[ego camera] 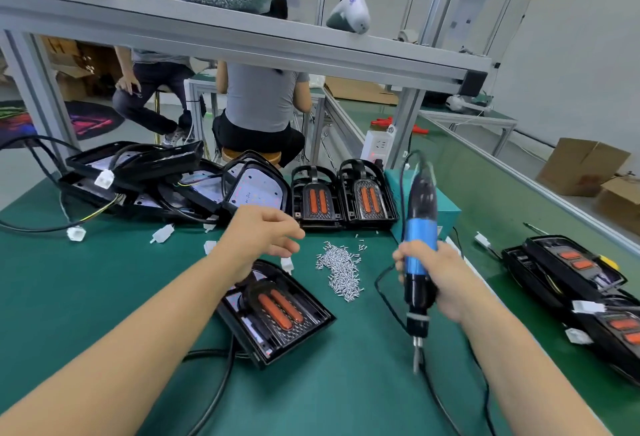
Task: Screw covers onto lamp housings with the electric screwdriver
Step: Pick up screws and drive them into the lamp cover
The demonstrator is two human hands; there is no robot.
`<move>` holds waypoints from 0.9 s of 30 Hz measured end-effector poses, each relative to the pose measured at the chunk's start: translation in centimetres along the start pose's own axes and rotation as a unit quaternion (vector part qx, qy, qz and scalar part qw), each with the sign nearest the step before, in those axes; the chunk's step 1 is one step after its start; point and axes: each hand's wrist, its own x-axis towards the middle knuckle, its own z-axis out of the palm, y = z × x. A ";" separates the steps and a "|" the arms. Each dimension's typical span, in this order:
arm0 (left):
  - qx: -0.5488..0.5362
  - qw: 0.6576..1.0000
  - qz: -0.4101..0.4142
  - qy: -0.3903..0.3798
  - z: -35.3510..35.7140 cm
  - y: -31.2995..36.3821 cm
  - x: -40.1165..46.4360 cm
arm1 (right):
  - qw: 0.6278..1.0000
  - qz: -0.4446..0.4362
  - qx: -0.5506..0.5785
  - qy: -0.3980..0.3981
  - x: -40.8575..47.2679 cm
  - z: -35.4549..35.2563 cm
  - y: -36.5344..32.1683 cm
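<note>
Gripping the electric screwdriver (419, 262), right hand (446, 283) hovers beside the lamp housing (277, 314).

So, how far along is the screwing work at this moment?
Done, it seems: covered lamps stacked at right. In hand: right hand grips the electric screwdriver; left hand reaches toward the loose screws; one lamp lies ready. Left: open housings piled behind.

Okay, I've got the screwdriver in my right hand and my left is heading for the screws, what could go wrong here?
1. The left hand reaches above the lamp housing toward the loose screw pile; a careless sweep could scatter screws across the mat.
2. The electric screwdriver in the right hand hangs bit-down, and its cord loops near the pile, so it might snag.
</note>
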 end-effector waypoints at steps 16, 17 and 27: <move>-0.201 0.979 -0.022 0.010 -4.3 -1.5 -5.7 | 0.938 -0.101 0.329 -0.051 -3.2 5.3 -4.9; -0.202 0.979 -0.017 0.012 -4.4 -1.5 -6.0 | 0.931 -0.116 0.344 -0.040 -3.2 5.5 -5.1; -0.136 0.989 0.033 0.040 -3.6 -1.6 -7.5 | 0.881 -0.233 0.412 -0.013 -4.9 9.0 -6.6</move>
